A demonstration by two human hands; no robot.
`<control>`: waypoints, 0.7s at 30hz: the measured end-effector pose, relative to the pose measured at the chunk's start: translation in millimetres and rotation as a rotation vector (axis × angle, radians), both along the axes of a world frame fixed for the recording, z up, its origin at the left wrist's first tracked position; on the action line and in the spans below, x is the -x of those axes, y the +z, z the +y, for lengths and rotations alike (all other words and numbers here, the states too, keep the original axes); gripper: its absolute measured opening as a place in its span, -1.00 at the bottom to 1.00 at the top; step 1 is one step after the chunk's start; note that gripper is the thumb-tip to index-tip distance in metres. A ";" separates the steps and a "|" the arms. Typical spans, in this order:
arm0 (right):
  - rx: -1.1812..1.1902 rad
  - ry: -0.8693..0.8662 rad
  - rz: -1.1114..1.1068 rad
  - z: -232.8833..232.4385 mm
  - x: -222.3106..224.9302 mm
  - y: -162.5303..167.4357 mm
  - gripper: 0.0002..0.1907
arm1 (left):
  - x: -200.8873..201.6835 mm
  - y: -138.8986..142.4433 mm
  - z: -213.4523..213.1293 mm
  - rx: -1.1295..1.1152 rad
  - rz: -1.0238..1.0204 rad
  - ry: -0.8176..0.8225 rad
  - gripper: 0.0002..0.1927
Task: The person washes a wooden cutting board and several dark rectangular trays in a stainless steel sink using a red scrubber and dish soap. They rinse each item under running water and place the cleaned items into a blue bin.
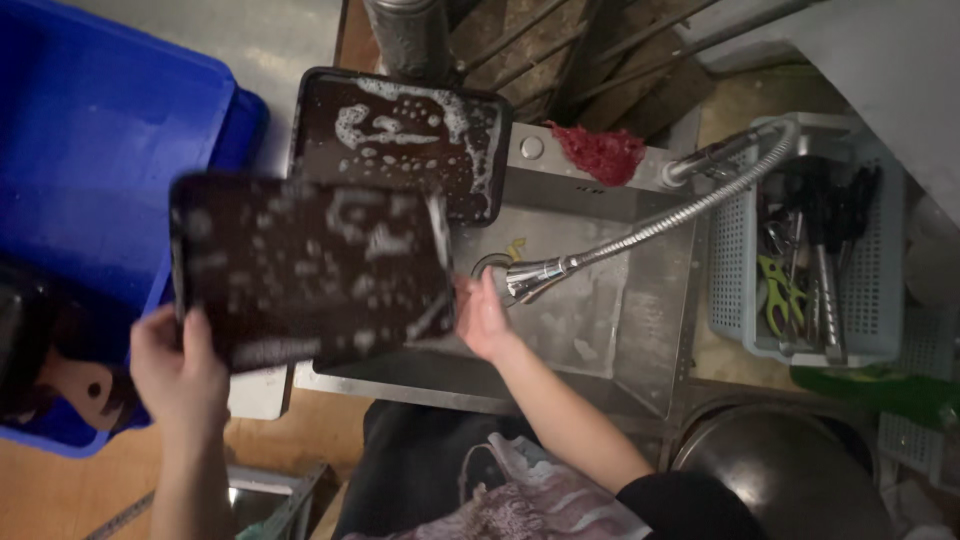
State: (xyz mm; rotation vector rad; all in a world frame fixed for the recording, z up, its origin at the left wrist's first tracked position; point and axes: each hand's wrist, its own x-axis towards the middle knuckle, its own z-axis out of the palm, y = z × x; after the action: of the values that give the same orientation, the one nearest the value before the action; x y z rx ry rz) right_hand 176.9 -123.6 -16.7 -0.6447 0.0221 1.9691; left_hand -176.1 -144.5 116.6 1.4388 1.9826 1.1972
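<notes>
My left hand [178,372] grips the near left corner of a dark rectangular tray [310,265] covered in soap suds, holding it tilted over the steel sink [590,330]. On the tray's right edge, my right hand [482,318] holds on just beside the spray head of a flexible metal faucet hose [640,232]. A second soapy dark tray [405,135] leans at the back of the sink, partly hidden by the held one.
A blue plastic crate [90,150] stands at the left with a wooden board [85,385] in it. A red scrubber [600,152] lies on the sink ledge. A grey basket [800,250] of utensils sits at the right, a dark round pot [780,480] below it.
</notes>
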 end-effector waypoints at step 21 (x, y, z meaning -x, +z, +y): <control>0.283 0.021 -1.029 -73.1 -200.8 -16.4 -0.68 | -174.5 -148.9 27.9 1.222 -0.563 -0.276 -0.48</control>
State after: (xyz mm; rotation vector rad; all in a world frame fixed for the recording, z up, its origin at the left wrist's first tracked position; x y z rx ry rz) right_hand 377.8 -196.7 -33.1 -1.7722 -0.3408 1.4595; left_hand -1.6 -116.6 -32.3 0.5866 1.5056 0.0871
